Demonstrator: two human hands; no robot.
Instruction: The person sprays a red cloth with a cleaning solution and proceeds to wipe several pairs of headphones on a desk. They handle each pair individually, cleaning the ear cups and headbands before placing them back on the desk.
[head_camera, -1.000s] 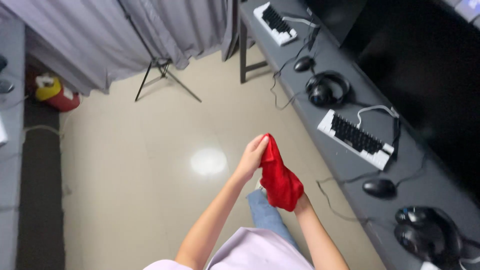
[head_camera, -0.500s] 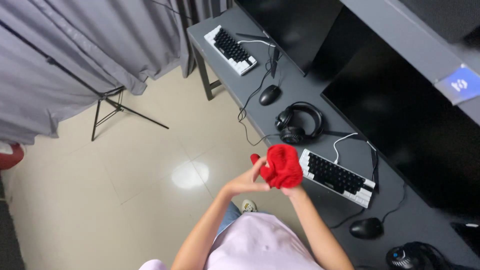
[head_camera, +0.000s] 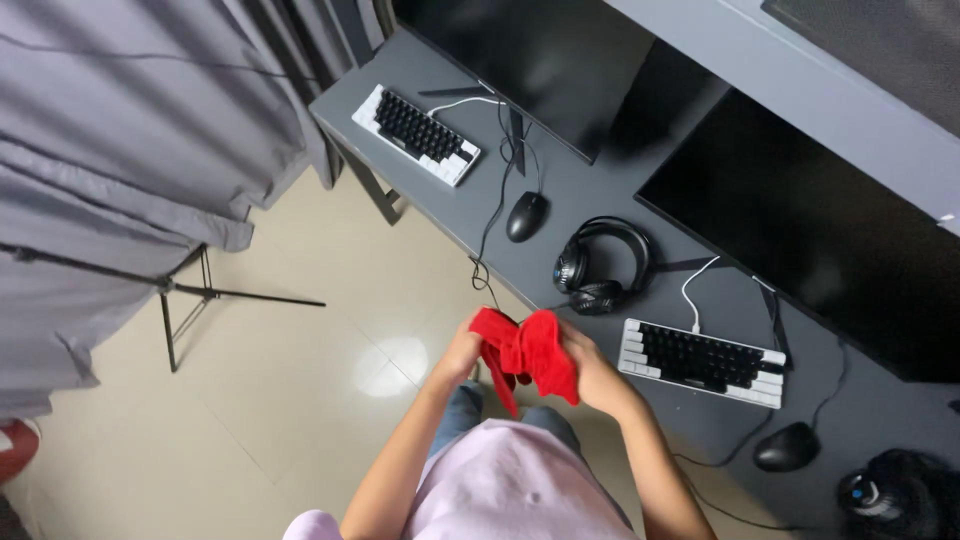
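A bunched red cloth (head_camera: 530, 352) is held between both hands in front of my chest, just off the front edge of the grey desk (head_camera: 600, 190). My left hand (head_camera: 460, 352) grips its left side and my right hand (head_camera: 592, 368) grips its right side. A strip of the cloth hangs down between them. The nearest desk items are black headphones (head_camera: 600, 268) and a small black-and-white keyboard (head_camera: 700, 360).
Two dark monitors (head_camera: 800, 230) stand at the back of the desk. A second keyboard (head_camera: 415, 133), two black mice (head_camera: 526, 215) and another headset (head_camera: 900, 492) lie on it, with cables. A tripod stand (head_camera: 190, 295) and grey curtain (head_camera: 130, 150) are at left on the tiled floor.
The view has swung toward the desk, which now fills the right side. The cloth went from hanging open to being bunched between both hands.
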